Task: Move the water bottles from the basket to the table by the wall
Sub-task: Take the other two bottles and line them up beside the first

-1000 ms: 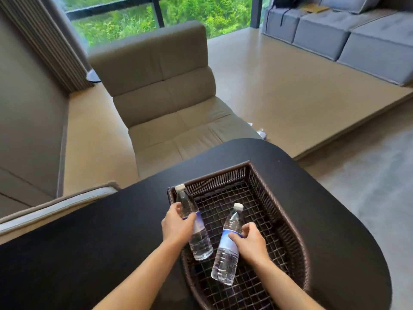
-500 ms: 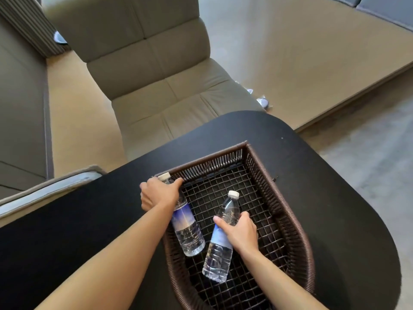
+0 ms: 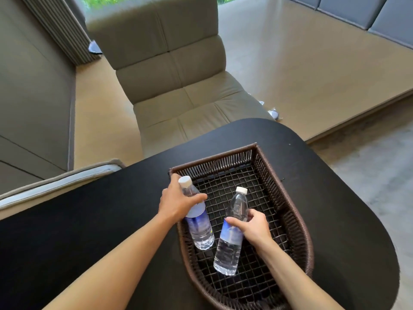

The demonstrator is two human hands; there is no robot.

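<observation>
Task early: nothing moved to wall table yet. Left hand (image 3: 176, 203) grip wrapped round left bottle (image 3: 196, 218); right hand (image 3: 254, 227) grip closed on right bottle (image 3: 231, 238). Both over basket (image 3: 297, 211), near tabletop (image 3: 89, 220) right end.

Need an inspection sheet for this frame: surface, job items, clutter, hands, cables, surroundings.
Surface: black table with a rounded end, bare apart from the basket.
Job's things: brown wicker basket on the table; left water bottle and right water bottle, both white-capped, both over the basket.
Clutter: nothing seen on the table.
Grippers: left hand wrapped round the left bottle's upper part; right hand grips the right bottle at mid-body.
Cables: nothing seen.
Surroundings: beige padded chair beyond the table, grey sofa far right, small white items on the floor.
</observation>
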